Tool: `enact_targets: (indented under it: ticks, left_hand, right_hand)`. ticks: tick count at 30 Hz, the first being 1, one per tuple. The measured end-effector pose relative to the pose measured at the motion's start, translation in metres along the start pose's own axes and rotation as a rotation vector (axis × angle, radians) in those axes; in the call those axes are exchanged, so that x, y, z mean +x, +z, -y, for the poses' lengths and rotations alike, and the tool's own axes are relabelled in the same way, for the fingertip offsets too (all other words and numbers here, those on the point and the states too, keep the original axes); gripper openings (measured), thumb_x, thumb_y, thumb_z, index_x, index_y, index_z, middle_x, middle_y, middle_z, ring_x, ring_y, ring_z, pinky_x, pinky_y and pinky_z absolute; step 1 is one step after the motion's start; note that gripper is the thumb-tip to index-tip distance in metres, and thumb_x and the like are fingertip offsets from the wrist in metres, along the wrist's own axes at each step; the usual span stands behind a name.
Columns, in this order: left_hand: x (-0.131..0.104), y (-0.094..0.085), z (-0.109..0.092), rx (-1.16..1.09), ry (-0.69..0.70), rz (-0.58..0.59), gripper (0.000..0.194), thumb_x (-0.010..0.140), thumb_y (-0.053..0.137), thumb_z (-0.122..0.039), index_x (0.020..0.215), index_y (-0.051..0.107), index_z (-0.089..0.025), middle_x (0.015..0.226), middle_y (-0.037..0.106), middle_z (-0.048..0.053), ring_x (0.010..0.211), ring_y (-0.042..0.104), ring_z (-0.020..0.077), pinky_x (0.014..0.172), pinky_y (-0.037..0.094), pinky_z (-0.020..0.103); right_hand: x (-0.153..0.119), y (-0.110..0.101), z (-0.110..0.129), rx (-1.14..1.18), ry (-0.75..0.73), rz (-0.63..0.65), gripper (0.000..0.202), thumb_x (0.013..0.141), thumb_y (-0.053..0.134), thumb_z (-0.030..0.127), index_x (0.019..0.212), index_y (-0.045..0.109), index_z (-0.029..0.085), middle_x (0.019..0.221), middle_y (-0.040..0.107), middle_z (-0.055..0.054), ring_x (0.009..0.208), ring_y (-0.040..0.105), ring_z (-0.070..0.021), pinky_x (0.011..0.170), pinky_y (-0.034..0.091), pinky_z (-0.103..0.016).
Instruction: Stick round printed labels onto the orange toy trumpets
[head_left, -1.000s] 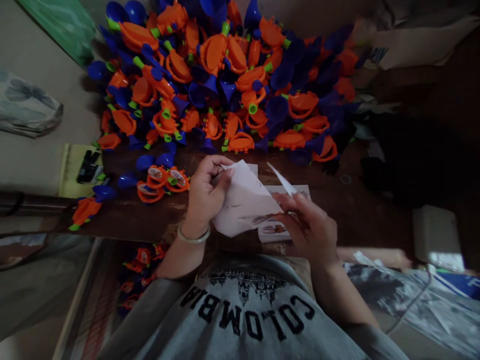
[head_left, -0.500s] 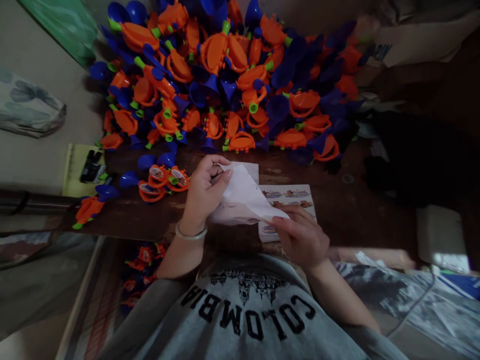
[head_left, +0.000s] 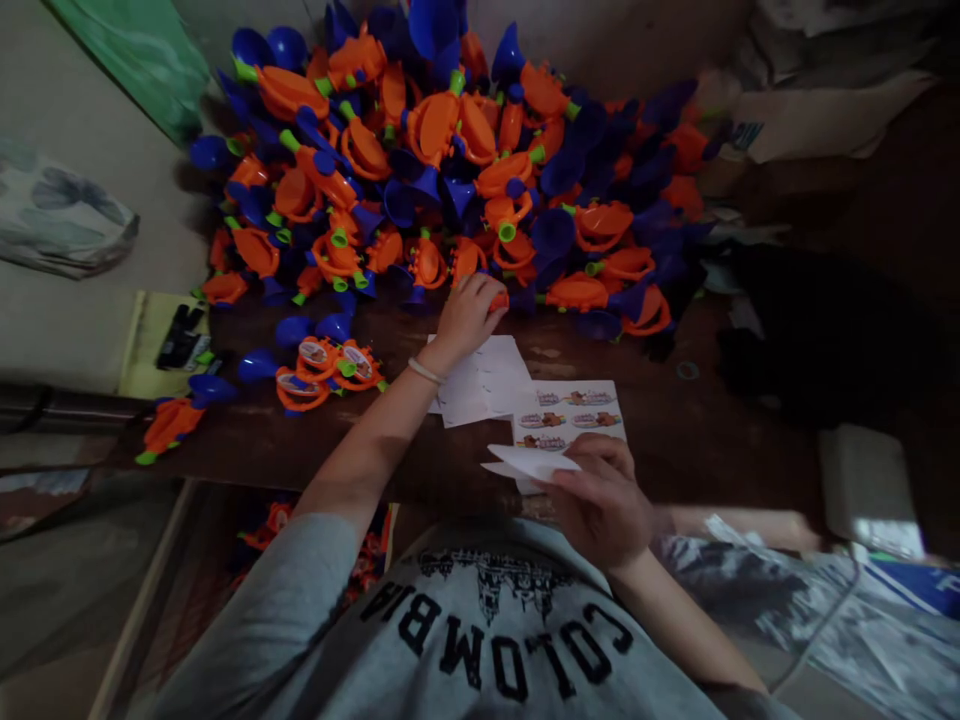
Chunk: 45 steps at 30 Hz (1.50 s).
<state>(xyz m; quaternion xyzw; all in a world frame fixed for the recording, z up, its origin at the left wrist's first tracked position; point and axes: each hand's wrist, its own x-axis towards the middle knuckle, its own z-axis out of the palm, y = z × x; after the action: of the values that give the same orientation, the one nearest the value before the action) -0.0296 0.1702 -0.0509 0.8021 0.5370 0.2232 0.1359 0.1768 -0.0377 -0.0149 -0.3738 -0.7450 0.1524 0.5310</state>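
As the left hand (head_left: 471,315) is laid on an orange toy (head_left: 499,301) at the pile's (head_left: 433,130) front, a pick-up is apparently in hand, a secure hold being called for next, though the mostly hidden grip cannot be told, while white paper (head_left: 529,462), partly covering the sticker sheet (head_left: 574,410), is pinched separately by the right hand (head_left: 606,500)
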Motion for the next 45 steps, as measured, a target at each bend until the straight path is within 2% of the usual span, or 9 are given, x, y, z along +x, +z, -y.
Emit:
enact_targets:
  ticks: [5,10,17,19,23,27,29,34,45]
  left_hand:
    - [0.027,0.0,-0.002,0.271,-0.006,0.213,0.056,0.087,0.076,-0.013,0.142,0.064,-0.015,0.15,0.059,0.023,0.147,0.044,0.0437,0.115,0.041,0.064]
    - [0.027,-0.011,-0.001,0.242,0.009,0.131,0.042,0.09,0.061,-0.004,0.13,0.068,-0.015,0.141,0.062,0.021,0.14,0.053,0.0405,0.113,0.043,0.061]
    - [-0.036,-0.062,-0.005,-0.55,0.051,-0.288,0.027,0.09,0.08,-0.04,0.107,0.067,-0.022,0.112,0.074,0.009,0.113,0.071,0.0264,0.106,0.058,0.05]
    - [-0.068,-0.067,-0.025,-0.814,0.16,-0.147,0.036,0.088,0.079,-0.06,0.09,0.068,-0.025,0.104,0.076,0.007,0.122,0.07,0.0279,0.111,0.056,0.053]
    - [-0.124,-0.044,-0.078,-1.285,0.248,0.113,0.032,0.093,0.075,-0.055,0.078,0.07,-0.028,0.134,0.076,0.007,0.142,0.064,0.0318,0.119,0.053,0.059]
    - [-0.149,-0.012,-0.109,-1.641,-0.031,-0.13,0.062,0.076,0.089,-0.062,0.131,0.066,-0.044,0.168,0.052,0.001,0.157,0.05,0.0358,0.118,0.056,0.058]
    - [-0.151,-0.007,-0.113,-1.672,-0.13,-0.115,0.092,0.067,0.092,-0.069,0.147,0.054,-0.046,0.172,0.046,0.004,0.16,0.044,0.0387,0.118,0.056,0.059]
    - [-0.144,-0.014,-0.113,-1.623,-0.276,-0.131,0.078,0.075,0.087,-0.066,0.14,0.059,-0.034,0.158,0.061,0.011,0.149,0.057,0.0369,0.116,0.058,0.056]
    - [-0.153,-0.015,-0.109,-1.496,-0.019,-0.2,0.052,0.09,0.08,-0.046,0.133,0.054,-0.034,0.166,0.053,0.01,0.155,0.053,0.0343,0.126,0.049,0.057]
  right_hand:
    - [0.007,0.006,0.002,0.041,-0.086,-0.14,0.095,0.084,0.067,-0.003,0.164,0.039,0.041,0.074,0.08,0.009,0.081,0.066,-0.0236,0.079,0.057,-0.038]
    - [0.008,-0.004,-0.008,0.041,-0.033,-0.179,0.081,0.088,0.07,0.008,0.158,0.046,0.042,0.07,0.075,0.007,0.087,0.064,-0.026,0.087,0.056,-0.043]
    - [0.018,-0.028,-0.021,0.323,0.185,-0.349,0.074,0.094,0.07,0.043,0.162,0.042,0.053,0.09,0.054,-0.003,0.104,0.065,-0.0294,0.095,0.061,-0.052]
    - [0.025,-0.028,-0.017,0.411,0.225,-0.302,0.07,0.096,0.067,0.05,0.16,0.041,0.056,0.093,0.051,-0.004,0.105,0.065,-0.0303,0.095,0.061,-0.053]
    - [0.036,-0.008,-0.005,0.585,0.25,-0.203,0.068,0.097,0.061,0.062,0.161,0.042,0.049,0.089,0.046,-0.004,0.092,0.064,-0.0301,0.084,0.063,-0.051]
    - [0.037,0.016,0.002,0.636,0.297,-0.159,0.067,0.1,0.06,0.057,0.163,0.039,0.051,0.082,0.041,-0.001,0.092,0.065,-0.0279,0.074,0.064,-0.043]
    - [0.037,0.022,0.003,0.646,0.293,-0.142,0.068,0.1,0.063,0.051,0.163,0.038,0.052,0.082,0.046,0.0,0.089,0.066,-0.0252,0.073,0.064,-0.04]
    - [0.04,0.023,0.003,0.553,0.31,-0.232,0.067,0.097,0.072,0.04,0.158,0.046,0.047,0.085,0.057,0.002,0.071,0.061,-0.0156,0.066,0.062,-0.029]
    - [0.047,0.02,0.009,0.328,0.327,-0.238,0.07,0.091,0.078,0.014,0.151,0.052,0.039,0.092,0.068,0.004,0.072,0.066,-0.0116,0.062,0.06,-0.021]
